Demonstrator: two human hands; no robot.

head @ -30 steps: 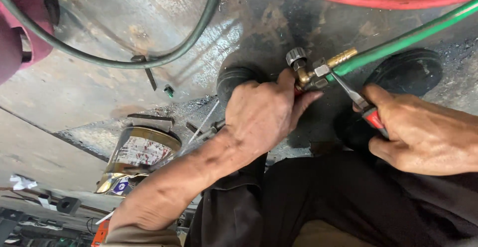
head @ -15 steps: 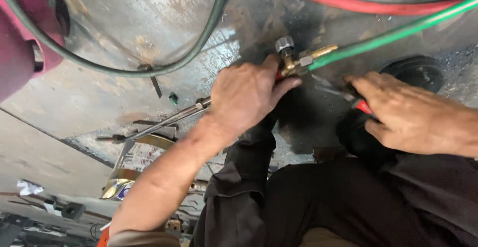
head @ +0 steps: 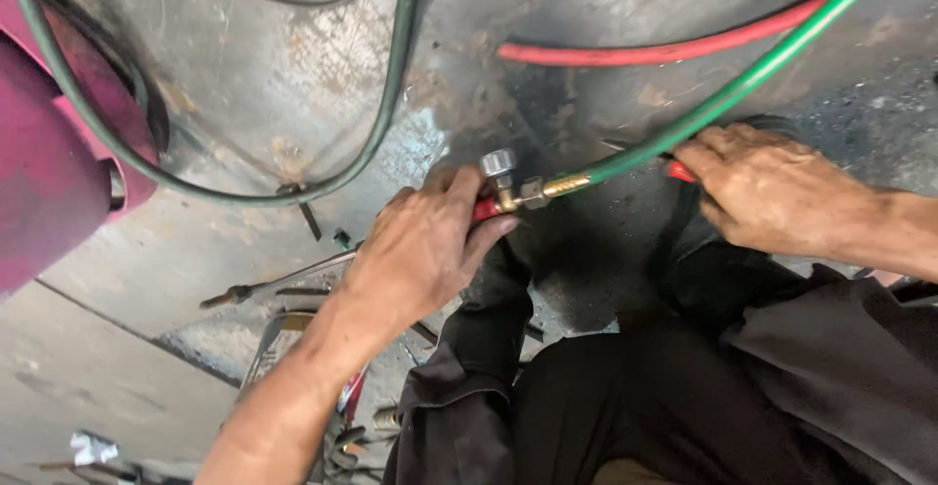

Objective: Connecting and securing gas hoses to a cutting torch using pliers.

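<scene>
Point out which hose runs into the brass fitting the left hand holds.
The bright green hose: it ends at the brass fitting. The red hose and dark green hose lie apart on the floor.

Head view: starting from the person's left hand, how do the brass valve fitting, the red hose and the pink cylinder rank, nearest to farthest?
1. Brass valve fitting: right at the fingertips of the left hand, on the end of the green hose.
2. Red hose: above and to the right, lying on the floor.
3. Pink cylinder: far left edge.
</scene>
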